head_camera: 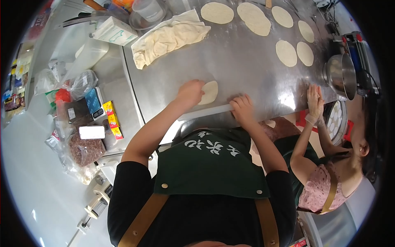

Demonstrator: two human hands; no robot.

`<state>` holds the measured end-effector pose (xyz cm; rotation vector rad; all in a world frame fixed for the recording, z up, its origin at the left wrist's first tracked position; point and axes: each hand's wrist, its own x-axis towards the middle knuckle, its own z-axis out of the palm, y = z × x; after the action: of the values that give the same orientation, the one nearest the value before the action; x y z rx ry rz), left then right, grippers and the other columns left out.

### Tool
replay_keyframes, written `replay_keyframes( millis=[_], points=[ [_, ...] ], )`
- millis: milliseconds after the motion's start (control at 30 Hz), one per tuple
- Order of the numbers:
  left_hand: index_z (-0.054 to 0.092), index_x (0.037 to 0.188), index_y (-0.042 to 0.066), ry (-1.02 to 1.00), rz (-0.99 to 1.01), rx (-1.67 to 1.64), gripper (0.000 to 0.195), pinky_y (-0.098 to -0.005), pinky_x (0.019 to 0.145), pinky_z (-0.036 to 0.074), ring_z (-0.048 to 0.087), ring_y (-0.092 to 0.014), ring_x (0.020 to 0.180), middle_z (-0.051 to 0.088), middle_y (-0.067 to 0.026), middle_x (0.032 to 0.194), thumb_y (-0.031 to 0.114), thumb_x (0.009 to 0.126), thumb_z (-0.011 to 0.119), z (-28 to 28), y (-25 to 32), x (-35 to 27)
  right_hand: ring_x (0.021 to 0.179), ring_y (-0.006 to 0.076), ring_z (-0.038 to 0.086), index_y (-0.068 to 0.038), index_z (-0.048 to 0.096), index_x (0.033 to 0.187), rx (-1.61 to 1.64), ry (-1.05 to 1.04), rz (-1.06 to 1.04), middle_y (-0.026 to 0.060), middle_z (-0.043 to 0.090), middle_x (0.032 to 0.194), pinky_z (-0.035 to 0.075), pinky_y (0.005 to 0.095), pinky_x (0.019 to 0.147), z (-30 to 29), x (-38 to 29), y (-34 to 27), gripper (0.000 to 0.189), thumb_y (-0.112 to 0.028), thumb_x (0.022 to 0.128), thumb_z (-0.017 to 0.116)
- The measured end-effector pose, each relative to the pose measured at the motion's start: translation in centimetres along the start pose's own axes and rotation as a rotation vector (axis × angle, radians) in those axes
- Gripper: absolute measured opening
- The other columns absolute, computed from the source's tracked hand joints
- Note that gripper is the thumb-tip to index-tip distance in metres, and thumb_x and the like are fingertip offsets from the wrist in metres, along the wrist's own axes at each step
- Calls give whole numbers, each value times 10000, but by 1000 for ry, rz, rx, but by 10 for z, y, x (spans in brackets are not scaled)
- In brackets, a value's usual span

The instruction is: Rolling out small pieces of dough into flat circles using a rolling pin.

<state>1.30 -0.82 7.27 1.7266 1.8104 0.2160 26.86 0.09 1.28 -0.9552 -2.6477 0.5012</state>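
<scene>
My left hand [192,92] pinches the left edge of a small flattened dough round [210,92], which lies on the steel worktable [240,71]. Along the table's front edge, a white rolling pin [206,112] extends leftward from my right hand [243,107]. The fingers of that hand curl over the pin's right end. Beyond my hands, a crumpled off-white cloth [169,38] lies at the back left; anything beneath it is hidden. Thin rolled dough sheets [217,13] are spread over the far side, two of them overlapping [258,24].
At right, a co-worker's hands [314,100] press together over the table, near a steel bowl [342,75]. Below stands a round tray [335,120] of pale rounds. On the left counter are a scale [96,103], a phone [92,132], sachets [112,119] and a carton [114,31].
</scene>
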Motion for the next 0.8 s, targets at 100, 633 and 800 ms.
replay_keyframes(
  millis=[100,633,800],
  points=[
    [627,893,2,-61,-67,-376,218,-403,692,458,600,-324,799,623,-164,829,142,726,632,-27,8,-13,979,230,513,-104,569,943,20,39,32,39,538,943,337,452,993,-18,-15,-2,337,-119,630,694],
    [631,1014,2,-29,-283,-547,285,-296,705,459,598,-199,759,640,-136,837,112,751,618,28,-77,1,1228,321,383,0,499,1184,-152,69,188,191,463,1263,227,501,1060,33,90,-17,530,-376,816,563],
    [625,1030,-34,76,-322,-889,270,-263,702,449,571,-135,768,639,-86,839,73,784,597,33,-80,-2,1287,334,329,17,427,1273,-200,4,299,231,383,1349,224,512,1056,46,56,-35,532,-286,843,507]
  ],
)
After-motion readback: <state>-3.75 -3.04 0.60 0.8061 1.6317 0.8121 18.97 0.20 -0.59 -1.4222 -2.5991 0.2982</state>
